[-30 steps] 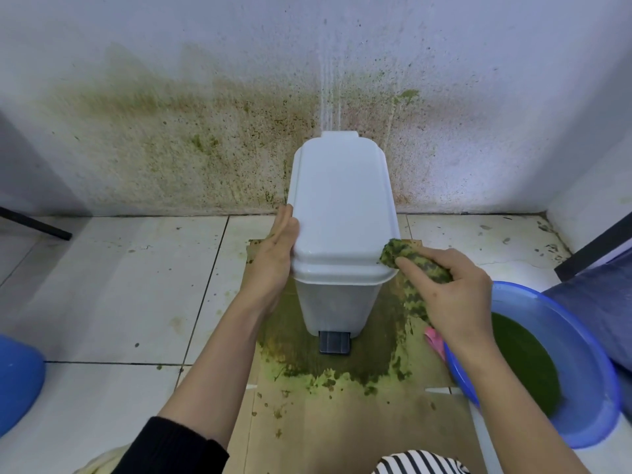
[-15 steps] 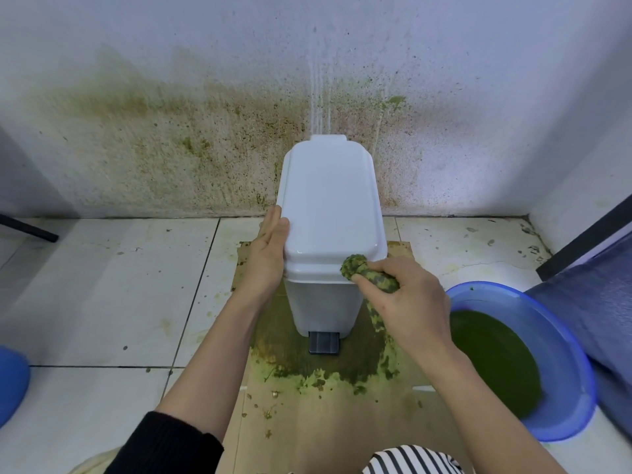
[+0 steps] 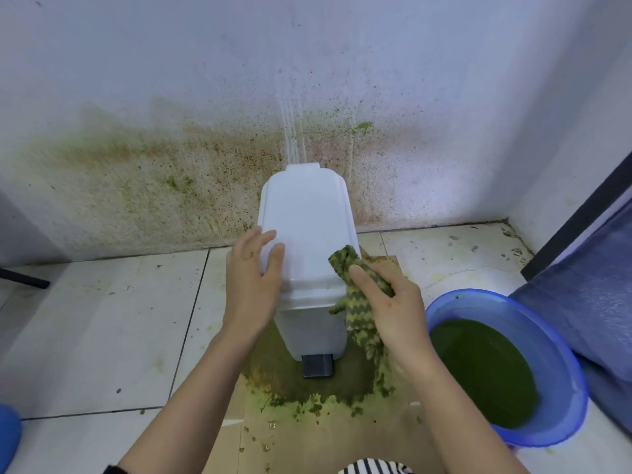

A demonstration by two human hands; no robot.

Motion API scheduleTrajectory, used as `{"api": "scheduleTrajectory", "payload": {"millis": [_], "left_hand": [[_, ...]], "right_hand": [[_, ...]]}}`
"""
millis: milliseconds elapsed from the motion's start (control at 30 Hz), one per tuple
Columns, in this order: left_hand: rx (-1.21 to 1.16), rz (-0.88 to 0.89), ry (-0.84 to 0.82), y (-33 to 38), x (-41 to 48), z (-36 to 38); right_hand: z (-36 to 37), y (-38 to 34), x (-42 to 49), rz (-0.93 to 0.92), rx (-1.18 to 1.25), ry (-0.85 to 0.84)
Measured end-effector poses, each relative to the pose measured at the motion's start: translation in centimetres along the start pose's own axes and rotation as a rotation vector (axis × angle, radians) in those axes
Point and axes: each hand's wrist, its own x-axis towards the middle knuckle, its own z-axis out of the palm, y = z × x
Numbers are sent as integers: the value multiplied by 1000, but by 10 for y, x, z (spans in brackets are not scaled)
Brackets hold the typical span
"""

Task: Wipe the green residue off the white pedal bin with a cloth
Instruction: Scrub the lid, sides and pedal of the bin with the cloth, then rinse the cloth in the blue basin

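The white pedal bin (image 3: 309, 217) stands against the stained wall on a soiled sheet of cardboard, its lid closed and its grey pedal (image 3: 317, 366) facing me. My left hand (image 3: 253, 285) lies on the lid's left side, fingers curved over the edge. My right hand (image 3: 390, 302) grips a green zigzag-patterned cloth (image 3: 345, 265) against the lid's right front corner; the cloth's loose end hangs down the bin's right side. The lid's top looks white.
A blue basin (image 3: 561, 354) holding dark green liquid sits on the floor to the right. Green sludge (image 3: 307, 395) is spread over the cardboard around the bin's base. The wall (image 3: 171, 186) behind is spattered green-brown. Blue fabric lies far right, a blue object at the lower left edge.
My right hand has carried the cloth from the lid's front edge back to its right front corner. My left hand's fingers moved further onto the lid's top.
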Motion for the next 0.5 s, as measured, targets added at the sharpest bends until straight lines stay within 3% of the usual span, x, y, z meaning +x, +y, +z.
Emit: {"api": "scheduleTrajectory", "payload": {"millis": [33,100,200,267,433,500], "left_hand": [[26,107,-5,17,-6,3],[79,239,-168,52,-18,16],[52,153,-531,99,-36,52],[-54,41,-660,115,-44,82],[-203,-29,-611,130,-57,149],[-215,-25,-647,136,-68,169]], "right_hand": [[-6,1,0,29,85,36],[-18,2,-1,51,177,99],[-43,9,-4,68,259,178],[-61,15,-8,94,305,193],[-118,33,-17,76,496,266],[-141,44,-22,63,434,280]]}}
